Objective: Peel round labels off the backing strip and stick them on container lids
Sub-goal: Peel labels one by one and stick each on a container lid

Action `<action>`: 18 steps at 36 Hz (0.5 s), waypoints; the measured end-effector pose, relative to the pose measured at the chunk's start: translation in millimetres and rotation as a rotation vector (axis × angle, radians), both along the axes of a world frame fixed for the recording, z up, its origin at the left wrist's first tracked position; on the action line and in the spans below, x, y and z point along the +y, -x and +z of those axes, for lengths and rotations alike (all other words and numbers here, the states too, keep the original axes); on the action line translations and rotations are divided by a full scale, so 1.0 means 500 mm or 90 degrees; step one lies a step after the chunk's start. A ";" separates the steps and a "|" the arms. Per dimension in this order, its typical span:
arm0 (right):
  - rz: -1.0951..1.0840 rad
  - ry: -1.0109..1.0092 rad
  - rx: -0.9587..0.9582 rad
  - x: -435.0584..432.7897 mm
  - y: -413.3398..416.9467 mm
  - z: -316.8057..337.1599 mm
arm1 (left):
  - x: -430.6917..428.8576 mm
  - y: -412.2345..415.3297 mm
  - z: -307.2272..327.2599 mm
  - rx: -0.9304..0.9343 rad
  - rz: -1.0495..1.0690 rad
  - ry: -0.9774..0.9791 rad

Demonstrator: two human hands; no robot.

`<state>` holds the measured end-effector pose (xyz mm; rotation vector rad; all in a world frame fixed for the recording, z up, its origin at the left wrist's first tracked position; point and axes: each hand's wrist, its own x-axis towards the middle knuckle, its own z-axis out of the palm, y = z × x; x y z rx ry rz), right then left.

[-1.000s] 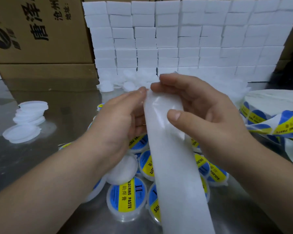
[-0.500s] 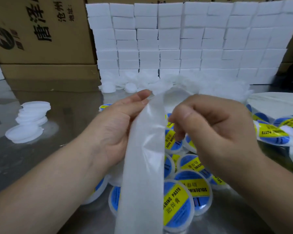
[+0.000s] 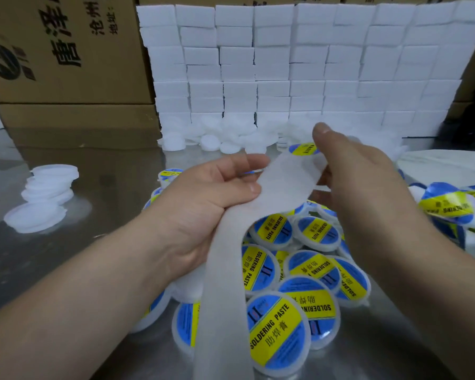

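Forearms come in from the two bottom corners and meet above the pile of labelled lids (image 3: pixel 279 333), which lies on the steel worktop (image 3: pixel 74 270).

My view shows the left hand (image 3: pixel 203 204) turned palm-inward over the left edge of that pile. Its fingers are curled, and they clamp the white backing strip (image 3: pixel 225 297) against the palm. From this grip the strip drops across the front of the pile and out of the bottom of the view.

Above the grip the strip climbs to the right hand (image 3: pixel 365 182), which hovers over the pile's far right side. This hand is half closed, with its fingers tucked beneath the strip's upper end and holding it. The thumb sticks straight up, clear of the paper.

One round label (image 3: pixel 303 149), blue with a yellow band, sits at that upper end just below the raised thumb. I cannot tell whether its edge is lifted off the strip.

- **Right of the pile:** more printed label strip (image 3: pixel 447 205) lies in loose loops.
- **Well left of the pile:** a small stack of plain lids (image 3: pixel 50 185).
- **Behind the pile:** a wall of white foam blocks (image 3: pixel 299 64), with cardboard boxes (image 3: pixel 66 56) behind and to the left.
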<state>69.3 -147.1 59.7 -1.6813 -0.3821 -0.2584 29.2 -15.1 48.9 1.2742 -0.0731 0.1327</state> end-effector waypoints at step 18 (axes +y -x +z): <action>-0.098 0.034 -0.115 -0.012 0.019 0.021 | -0.005 0.003 -0.016 -0.074 -0.031 -0.089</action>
